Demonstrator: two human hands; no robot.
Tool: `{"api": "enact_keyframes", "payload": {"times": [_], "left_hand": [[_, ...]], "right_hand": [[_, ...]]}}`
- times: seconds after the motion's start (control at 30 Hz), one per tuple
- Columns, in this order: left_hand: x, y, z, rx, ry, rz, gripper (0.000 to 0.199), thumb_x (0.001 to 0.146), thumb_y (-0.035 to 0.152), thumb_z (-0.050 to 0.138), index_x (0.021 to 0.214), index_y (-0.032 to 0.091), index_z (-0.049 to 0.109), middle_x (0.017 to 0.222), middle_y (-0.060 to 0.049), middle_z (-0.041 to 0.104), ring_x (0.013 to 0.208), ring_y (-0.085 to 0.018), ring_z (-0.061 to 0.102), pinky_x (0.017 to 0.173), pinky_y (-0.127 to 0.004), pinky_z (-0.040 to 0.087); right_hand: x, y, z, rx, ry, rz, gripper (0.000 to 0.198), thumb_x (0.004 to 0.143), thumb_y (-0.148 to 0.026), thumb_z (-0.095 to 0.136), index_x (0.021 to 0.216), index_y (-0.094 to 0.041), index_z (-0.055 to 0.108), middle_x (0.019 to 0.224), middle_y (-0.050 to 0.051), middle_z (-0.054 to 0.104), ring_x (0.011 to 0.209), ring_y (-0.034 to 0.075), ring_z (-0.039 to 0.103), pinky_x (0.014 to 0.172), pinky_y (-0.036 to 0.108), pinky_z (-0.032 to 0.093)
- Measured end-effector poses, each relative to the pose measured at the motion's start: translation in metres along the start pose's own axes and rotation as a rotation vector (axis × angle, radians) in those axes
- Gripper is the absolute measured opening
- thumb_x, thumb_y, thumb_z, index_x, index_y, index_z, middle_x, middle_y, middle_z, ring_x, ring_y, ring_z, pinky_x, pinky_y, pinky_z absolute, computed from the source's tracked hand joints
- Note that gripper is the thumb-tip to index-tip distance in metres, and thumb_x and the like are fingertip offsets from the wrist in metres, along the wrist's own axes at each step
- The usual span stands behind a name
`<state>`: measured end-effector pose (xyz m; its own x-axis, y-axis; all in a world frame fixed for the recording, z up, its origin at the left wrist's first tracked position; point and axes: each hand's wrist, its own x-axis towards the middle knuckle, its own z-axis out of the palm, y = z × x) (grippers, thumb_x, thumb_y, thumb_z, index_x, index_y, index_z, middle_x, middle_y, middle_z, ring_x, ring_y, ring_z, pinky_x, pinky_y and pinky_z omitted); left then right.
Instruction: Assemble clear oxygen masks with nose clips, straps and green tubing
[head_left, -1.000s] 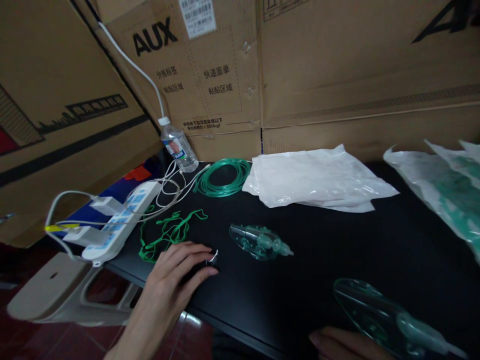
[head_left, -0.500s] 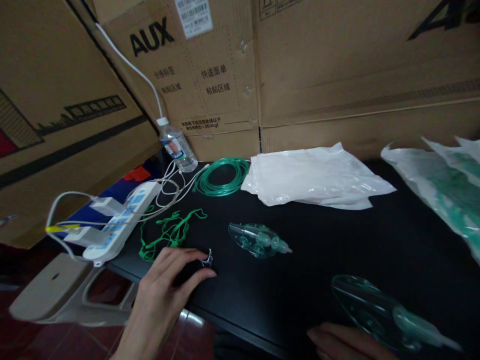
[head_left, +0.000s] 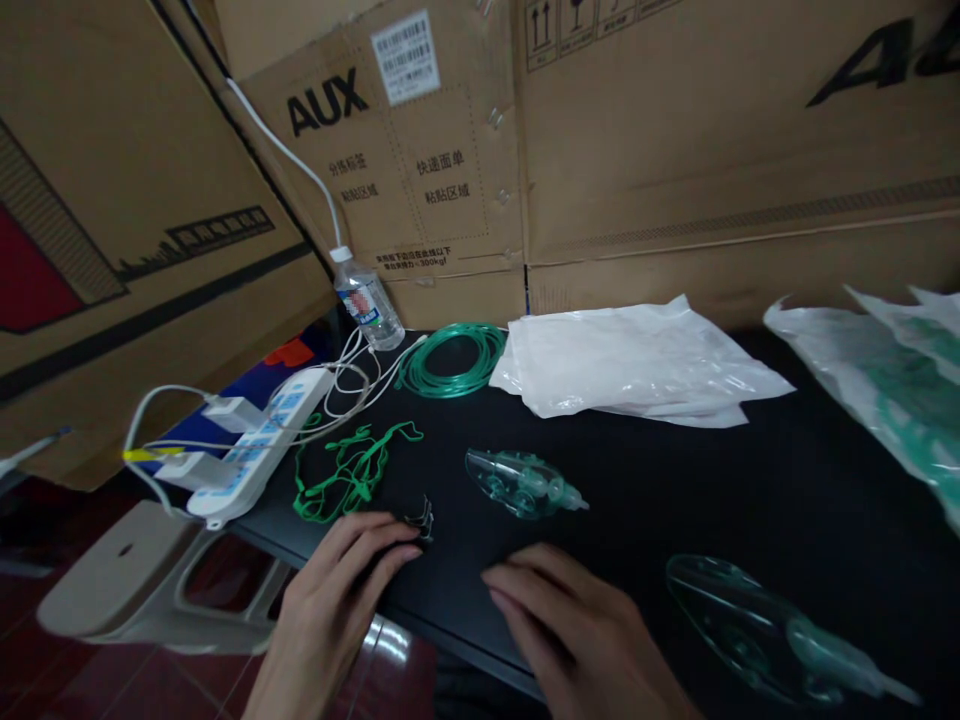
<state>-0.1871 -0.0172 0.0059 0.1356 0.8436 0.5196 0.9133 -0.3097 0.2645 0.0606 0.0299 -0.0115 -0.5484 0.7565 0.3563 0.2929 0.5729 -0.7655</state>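
Observation:
My left hand [head_left: 345,565] rests near the table's front edge, its thumb and index fingertip slightly apart. Just beyond those fingertips lie several thin, bent metal strips [head_left: 426,518]; whether they touch cannot be told. To the right, my right hand [head_left: 577,625] is over the black table, thumb and fingers pressed together; anything between them is hidden. A clear green-tinted mask [head_left: 525,482] lies ahead of my right hand. A second such mask [head_left: 757,625] lies at the right front. Tangled green elastic straps [head_left: 349,478] sit beyond my left hand.
A coil of green tubing [head_left: 454,385], white plastic bags [head_left: 630,365] and bags with green contents [head_left: 892,385] lie toward the back. At left are a power strip [head_left: 262,440], white cables and a plastic bottle [head_left: 371,305]. Cardboard boxes [head_left: 675,150] wall the back; a stool [head_left: 112,570] stands below left.
My right hand has moved left from beside the right-front mask toward the middle front. My left thumb and index finger have come closer together and drawn back slightly from the strips.

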Motion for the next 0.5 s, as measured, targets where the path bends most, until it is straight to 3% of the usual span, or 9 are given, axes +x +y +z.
{"api": "enact_keyframes", "payload": {"times": [0.17,0.5], "left_hand": [[-0.003,-0.001,0.002,-0.078,-0.044,-0.051,0.018,0.105,0.027,0.055,0.11,0.026,0.073,0.104,-0.003,0.072,0.096,-0.016,0.075,0.086,-0.023,0.062],[-0.001,-0.005,0.009,-0.14,-0.014,-0.048,0.014,0.103,0.023,0.058,0.106,0.024,0.072,0.101,-0.002,0.068,0.092,-0.014,0.071,0.083,-0.022,0.059]], "right_hand": [[0.052,-0.013,0.033,0.0,-0.059,0.045,0.032,0.093,0.004,0.051,0.088,-0.019,0.073,0.09,0.005,0.069,0.078,0.016,0.069,0.071,0.024,0.056],[0.062,-0.007,0.046,-0.225,-0.179,-0.013,0.028,0.094,0.002,0.05,0.093,-0.018,0.07,0.093,0.003,0.06,0.074,0.015,0.061,0.062,0.025,0.044]]}}
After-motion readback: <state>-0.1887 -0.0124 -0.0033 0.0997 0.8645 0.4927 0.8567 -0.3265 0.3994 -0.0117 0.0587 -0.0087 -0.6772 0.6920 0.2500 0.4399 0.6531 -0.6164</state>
